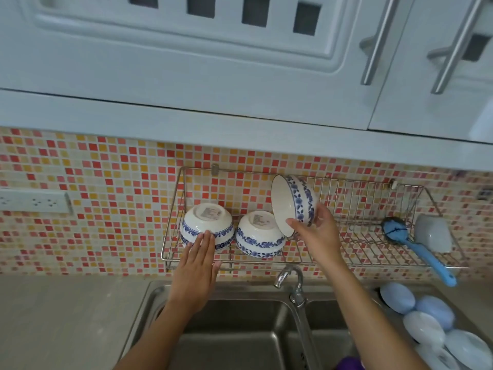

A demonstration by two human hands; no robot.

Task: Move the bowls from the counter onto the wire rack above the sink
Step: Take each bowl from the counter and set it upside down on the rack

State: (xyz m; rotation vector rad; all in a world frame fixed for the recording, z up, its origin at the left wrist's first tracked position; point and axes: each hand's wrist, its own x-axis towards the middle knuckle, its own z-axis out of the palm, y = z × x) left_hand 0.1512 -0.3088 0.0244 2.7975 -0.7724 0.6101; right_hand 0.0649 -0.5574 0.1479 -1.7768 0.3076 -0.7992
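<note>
Above a steel double sink point(234, 340), 3 blue-and-white bowls at a wire rack point(354, 236) fixed to a mosaic-tiled wall. Right hand point(316, 231) closed on the third bowl point(293, 202), thumb at the lower rim and fingers round the outside, bowl tipped on edge with its mouth turned left, held over the rack just right of the middle bowl point(260, 235) and seemingly touching it. Left hand point(198, 259) flat and open, fingers together, fingertips resting against the left bowl point(207, 227). Both racked bowls upside down, side by side at the rack's left end, label stickers showing on their bases. Bare wire directly below and to the right of the tipped bowl, so likely only a turn mouth-down and a short drop left; risk of a knock against the middle bowl. Further right in the rack, a blue-handled brush point(418, 249) and a pale cup point(433, 236). Pale blue and white dishes point(426, 319) stacked on the bench at lower right. Tap point(292, 281) under the rack's front rail
</note>
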